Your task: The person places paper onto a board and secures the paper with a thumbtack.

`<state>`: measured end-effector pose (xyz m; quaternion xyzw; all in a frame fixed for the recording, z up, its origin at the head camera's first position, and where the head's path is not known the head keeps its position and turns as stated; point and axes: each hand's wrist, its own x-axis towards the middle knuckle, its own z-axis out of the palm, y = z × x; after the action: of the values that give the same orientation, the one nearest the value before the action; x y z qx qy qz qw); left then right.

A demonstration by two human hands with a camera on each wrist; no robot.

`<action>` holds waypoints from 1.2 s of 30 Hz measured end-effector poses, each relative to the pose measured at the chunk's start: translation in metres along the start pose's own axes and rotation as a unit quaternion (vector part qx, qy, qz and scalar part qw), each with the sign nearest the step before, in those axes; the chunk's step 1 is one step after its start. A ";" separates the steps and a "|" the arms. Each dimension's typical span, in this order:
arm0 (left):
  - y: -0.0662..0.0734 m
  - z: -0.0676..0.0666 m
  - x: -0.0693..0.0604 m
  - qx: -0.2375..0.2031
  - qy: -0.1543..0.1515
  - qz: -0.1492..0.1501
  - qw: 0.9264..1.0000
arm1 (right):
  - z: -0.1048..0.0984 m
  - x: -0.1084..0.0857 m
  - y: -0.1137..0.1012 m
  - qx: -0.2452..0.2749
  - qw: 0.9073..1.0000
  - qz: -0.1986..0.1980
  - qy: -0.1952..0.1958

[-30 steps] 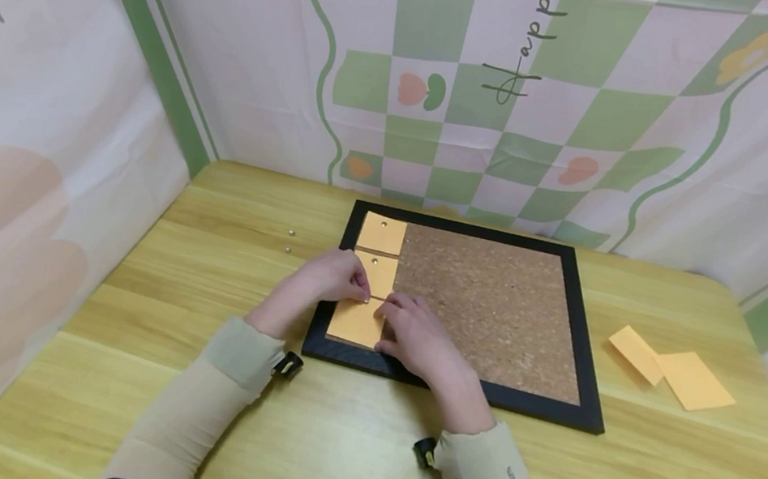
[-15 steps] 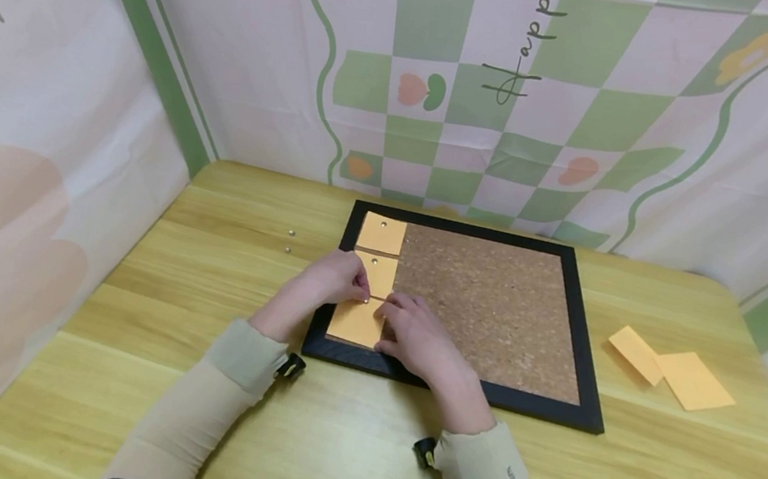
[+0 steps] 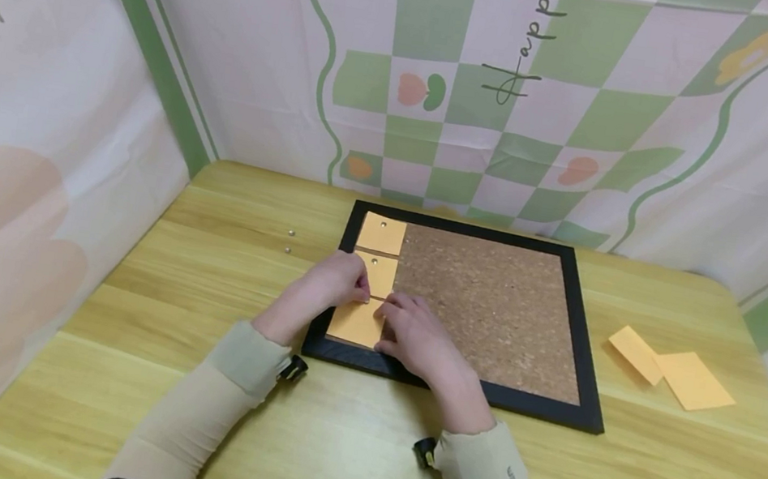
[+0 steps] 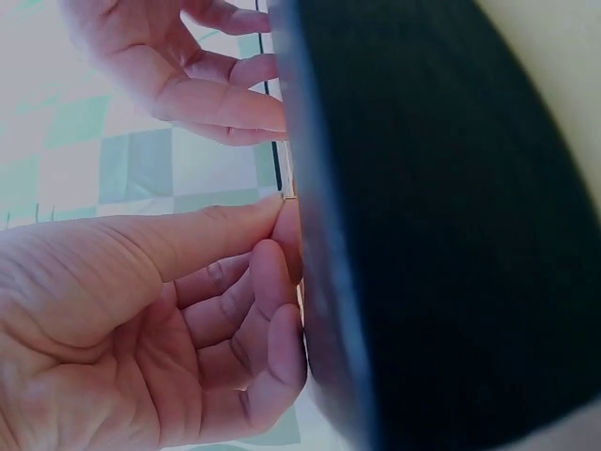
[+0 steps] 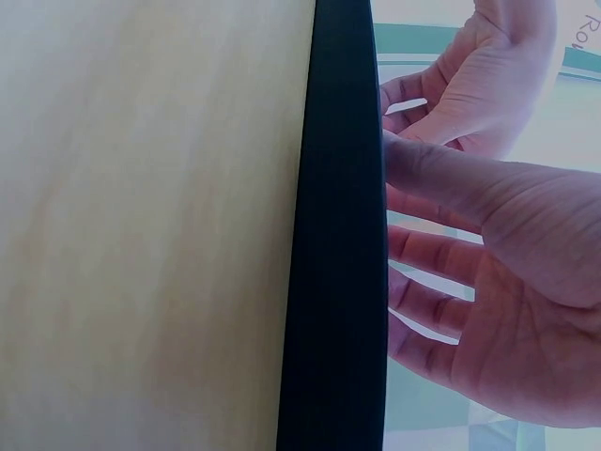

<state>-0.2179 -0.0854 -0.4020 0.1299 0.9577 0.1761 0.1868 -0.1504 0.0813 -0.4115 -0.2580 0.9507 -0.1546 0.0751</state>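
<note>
Three orange paper notes run down the left side of a cork board [image 3: 484, 311]. The upper note [image 3: 373, 236] and the middle note [image 3: 384, 280] each bear a silver thumbtack. My left hand [image 3: 334, 280] has its thumb and index finger pinched at the top edge of the lowest note [image 3: 355, 324], on a thumbtack that the fingertips now mostly hide. In the left wrist view, the left hand [image 4: 169, 310] has its other fingers curled beside the black frame [image 4: 451, 225]. My right hand [image 3: 417, 338] rests with extended fingers on the lowest note's right edge and the cork.
Two loose thumbtacks, a far one [image 3: 291, 233] and a near one [image 3: 287, 250], lie on the wooden table [image 3: 197, 311] left of the board. To its right are two more orange notes [image 3: 696, 381], one partly raised. A patterned cloth [image 3: 429, 25] hangs behind.
My left wrist and forearm have shifted slightly right, while the pinching fingertips stay at the same spot. The thumbtack there, visible earlier, is now mostly covered. My right hand keeps still.
</note>
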 end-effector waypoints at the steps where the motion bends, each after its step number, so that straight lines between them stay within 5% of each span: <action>1: 0.000 0.000 0.000 0.003 0.001 0.000 1.000 | 0.000 0.000 0.000 0.000 1.000 0.000 0.000; 36: -0.001 -0.002 -0.004 -0.007 0.002 0.009 1.000 | 0.000 -0.001 0.003 0.008 1.000 -0.010 -0.004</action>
<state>-0.2153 -0.0881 -0.3992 0.1370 0.9557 0.1844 0.1841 -0.1515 0.0846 -0.4122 -0.2671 0.9466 -0.1622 0.0798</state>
